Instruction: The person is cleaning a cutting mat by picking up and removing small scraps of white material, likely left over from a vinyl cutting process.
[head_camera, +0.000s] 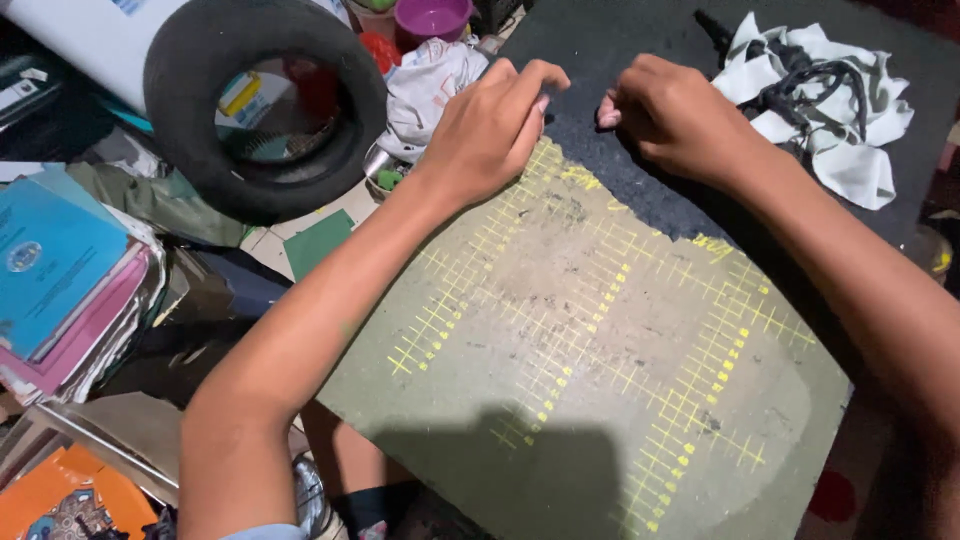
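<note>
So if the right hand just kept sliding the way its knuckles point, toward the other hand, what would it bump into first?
Most likely the left hand. The right hand points leftward across the dark sheet, and only a narrow gap of that sheet separates their fingertips. Depth is hard to judge, but both seem to rest at the same level.

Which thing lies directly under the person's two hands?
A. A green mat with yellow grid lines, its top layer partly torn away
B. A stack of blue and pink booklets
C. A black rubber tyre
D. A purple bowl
A: the left hand and the right hand both rest at the torn upper edge of the green mat, where dark backing shows; the tyre and the booklets lie off to the left.
</note>
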